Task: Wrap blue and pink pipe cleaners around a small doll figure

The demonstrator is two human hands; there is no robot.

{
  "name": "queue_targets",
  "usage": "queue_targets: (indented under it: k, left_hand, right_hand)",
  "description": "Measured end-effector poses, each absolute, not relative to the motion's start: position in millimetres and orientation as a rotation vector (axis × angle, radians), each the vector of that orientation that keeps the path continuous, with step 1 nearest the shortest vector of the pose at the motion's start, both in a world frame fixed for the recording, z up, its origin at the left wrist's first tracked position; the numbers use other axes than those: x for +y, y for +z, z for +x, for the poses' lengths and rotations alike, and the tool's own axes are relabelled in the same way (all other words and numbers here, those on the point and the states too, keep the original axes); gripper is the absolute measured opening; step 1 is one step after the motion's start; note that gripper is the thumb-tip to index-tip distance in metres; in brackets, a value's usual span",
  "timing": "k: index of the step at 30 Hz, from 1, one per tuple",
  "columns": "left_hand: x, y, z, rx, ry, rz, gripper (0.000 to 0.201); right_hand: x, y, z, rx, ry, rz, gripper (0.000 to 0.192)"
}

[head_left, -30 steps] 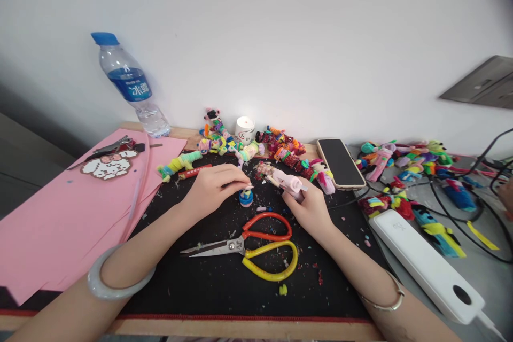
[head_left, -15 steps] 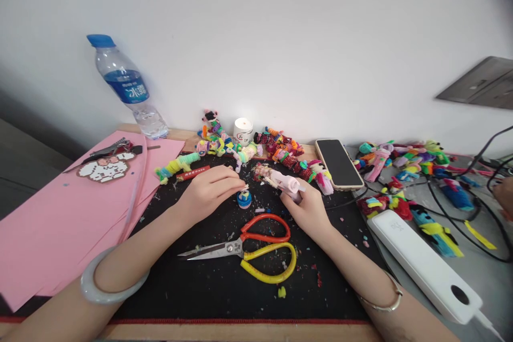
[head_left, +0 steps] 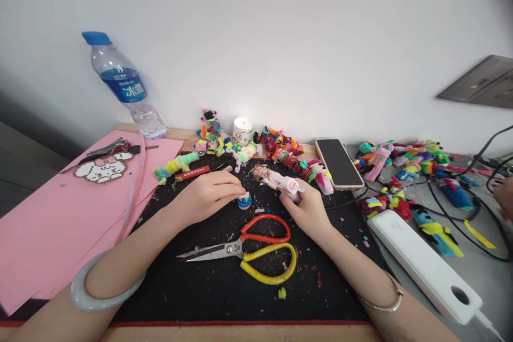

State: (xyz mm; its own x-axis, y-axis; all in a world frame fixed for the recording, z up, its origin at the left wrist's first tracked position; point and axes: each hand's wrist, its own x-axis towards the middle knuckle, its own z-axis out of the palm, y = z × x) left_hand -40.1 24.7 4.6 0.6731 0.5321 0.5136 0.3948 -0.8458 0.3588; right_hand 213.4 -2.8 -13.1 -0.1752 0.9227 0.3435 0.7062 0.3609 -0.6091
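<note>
My right hand (head_left: 308, 206) is wrapped round a pale pink hot glue gun (head_left: 286, 183), whose grimy nozzle end points left. My left hand (head_left: 208, 197) has its fingertips pinched together on the top of a small blue fuzzy piece (head_left: 244, 201) with a pale top and pink base. This piece is by the black mat's middle, left of the glue gun; whether it rests on the mat I cannot tell. Scissors (head_left: 230, 249) with red and yellow handles lie below both hands, blades to the left.
Colourful pipe-cleaner figures (head_left: 294, 163) line the back, with a white paper cup (head_left: 242, 129). A phone (head_left: 340, 163), white power bank (head_left: 425, 267) and black cables (head_left: 436, 208) are right. Pink paper (head_left: 80, 230) and a water bottle (head_left: 126, 85) are left. Another person's hand (head_left: 503, 197) shows far right.
My left hand has moved slightly down and closer over the blue piece, hiding more of its top. My right hand and the glue gun stay nearly still.
</note>
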Motion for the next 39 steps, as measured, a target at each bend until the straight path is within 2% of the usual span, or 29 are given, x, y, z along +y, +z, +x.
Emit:
queue_targets:
  k: [14,20,27,34,39]
  left_hand:
    - [22,4,-34,0.787,0.879,2.602,0.014]
    - [21,3,-32,0.832,0.976,2.494,0.014]
    - [20,-1,-28,0.997,1.053,1.846,0.034]
    - [21,-2,-25,1.032,1.103,1.623,0.029]
    - [23,-4,-26,1.142,1.19,1.676,0.017]
  right_hand:
    - [-3,-14,213,-1.942,0.409,-1.411,0.018]
    - [-4,-14,214,-1.942,0.413,-1.396,0.019]
    - [-3,-13,214,-1.957,0.402,-1.41,0.016]
    - [-3,-14,213,-1.951,0.411,-1.411,0.018]
    - [-4,-13,213,-1.953,0.407,-1.412,0.017]
